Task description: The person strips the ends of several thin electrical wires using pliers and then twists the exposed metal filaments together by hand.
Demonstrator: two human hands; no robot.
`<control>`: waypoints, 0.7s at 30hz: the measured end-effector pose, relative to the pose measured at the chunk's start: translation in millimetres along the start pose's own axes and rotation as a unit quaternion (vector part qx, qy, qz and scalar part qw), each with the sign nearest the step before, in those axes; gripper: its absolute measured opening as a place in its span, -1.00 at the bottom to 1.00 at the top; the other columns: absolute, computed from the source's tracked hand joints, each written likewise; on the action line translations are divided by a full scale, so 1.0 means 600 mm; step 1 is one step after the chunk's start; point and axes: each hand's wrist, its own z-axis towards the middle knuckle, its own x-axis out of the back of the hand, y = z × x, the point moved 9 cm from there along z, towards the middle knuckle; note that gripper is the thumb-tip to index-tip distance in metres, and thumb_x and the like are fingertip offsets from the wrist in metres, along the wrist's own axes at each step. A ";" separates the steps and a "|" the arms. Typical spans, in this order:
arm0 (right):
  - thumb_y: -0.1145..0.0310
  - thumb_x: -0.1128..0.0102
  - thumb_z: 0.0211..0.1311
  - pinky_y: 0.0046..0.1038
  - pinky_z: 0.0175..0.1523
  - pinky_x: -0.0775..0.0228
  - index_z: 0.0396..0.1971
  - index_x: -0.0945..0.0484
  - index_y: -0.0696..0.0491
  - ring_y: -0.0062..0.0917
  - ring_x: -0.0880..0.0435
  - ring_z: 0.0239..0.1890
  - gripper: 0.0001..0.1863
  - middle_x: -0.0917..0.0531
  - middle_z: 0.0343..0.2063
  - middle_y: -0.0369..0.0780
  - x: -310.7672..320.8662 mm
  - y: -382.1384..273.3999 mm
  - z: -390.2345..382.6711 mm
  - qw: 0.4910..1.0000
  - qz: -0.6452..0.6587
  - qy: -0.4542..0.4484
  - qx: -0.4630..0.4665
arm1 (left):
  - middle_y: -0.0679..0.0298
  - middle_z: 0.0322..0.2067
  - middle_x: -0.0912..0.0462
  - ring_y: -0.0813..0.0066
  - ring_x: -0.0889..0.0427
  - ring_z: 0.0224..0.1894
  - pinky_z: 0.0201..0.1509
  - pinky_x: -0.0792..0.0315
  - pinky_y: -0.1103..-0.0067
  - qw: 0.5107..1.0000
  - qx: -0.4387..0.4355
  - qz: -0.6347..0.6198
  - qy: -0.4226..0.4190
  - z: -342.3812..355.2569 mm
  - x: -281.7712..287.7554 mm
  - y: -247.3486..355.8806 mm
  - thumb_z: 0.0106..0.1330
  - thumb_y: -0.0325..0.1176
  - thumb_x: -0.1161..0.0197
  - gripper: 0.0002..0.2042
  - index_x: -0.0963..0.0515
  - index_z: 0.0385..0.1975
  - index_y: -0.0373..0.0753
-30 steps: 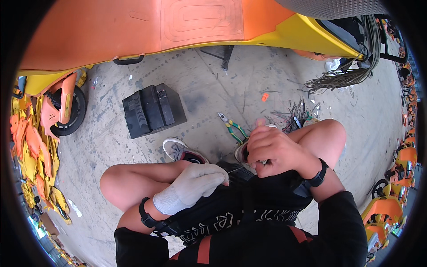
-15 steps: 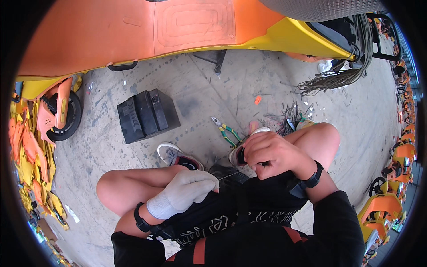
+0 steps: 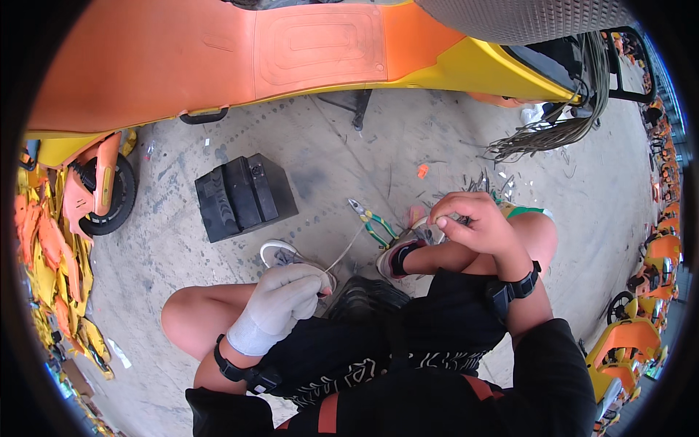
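Head view: pinching a thin grey wire (image 3: pixel 346 253) in the gloved left grip (image 3: pixel 278 304), knuckles upward, just inside the left knee, with the free length slanting up and rightward toward the green-handled pliers (image 3: pixel 373 221) on the floor (image 3: pixel 324 156). Holding the bare right grip (image 3: pixel 477 226) near the right knee, wrist bent, fingers curled toward the thumb; cannot tell if grasping anything.
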 end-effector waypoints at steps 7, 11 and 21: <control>0.43 -0.28 0.22 -0.36 -0.24 -0.51 -0.29 -0.65 0.11 -0.24 -0.68 -0.36 -0.89 -0.69 -0.41 -0.14 -0.005 0.041 0.007 0.989 -0.099 0.016 -0.106 | 0.49 -0.68 -0.26 0.77 -0.13 -0.70 -0.60 0.02 0.69 1.000 -0.011 -0.007 0.028 0.012 0.011 0.004 0.41 -0.43 -0.06 -0.81 -0.55 -0.32 -0.44; 0.41 -0.31 0.20 -0.35 -0.22 -0.51 -0.28 -0.67 0.11 -0.18 -0.67 -0.34 -0.87 -0.69 -0.41 -0.10 0.039 0.066 -0.004 0.965 -0.138 0.128 -0.181 | 0.47 -0.68 -0.29 0.77 -0.15 -0.69 -0.60 0.01 0.70 0.999 -0.011 -0.019 0.030 0.015 0.023 -0.009 0.41 -0.42 -0.07 -0.80 -0.56 -0.30 -0.44; 0.05 -0.46 -0.09 0.06 0.37 0.01 0.27 -0.39 -0.03 -0.16 -0.28 0.35 -0.16 -0.40 0.24 -0.13 -0.040 -0.082 0.027 0.957 -0.260 0.095 0.086 | 0.44 -0.72 -0.22 0.71 -0.12 -0.71 -0.60 0.02 0.66 0.999 0.018 0.029 0.020 0.021 -0.003 -0.011 0.40 -0.45 -0.02 -0.80 -0.52 -0.33 -0.49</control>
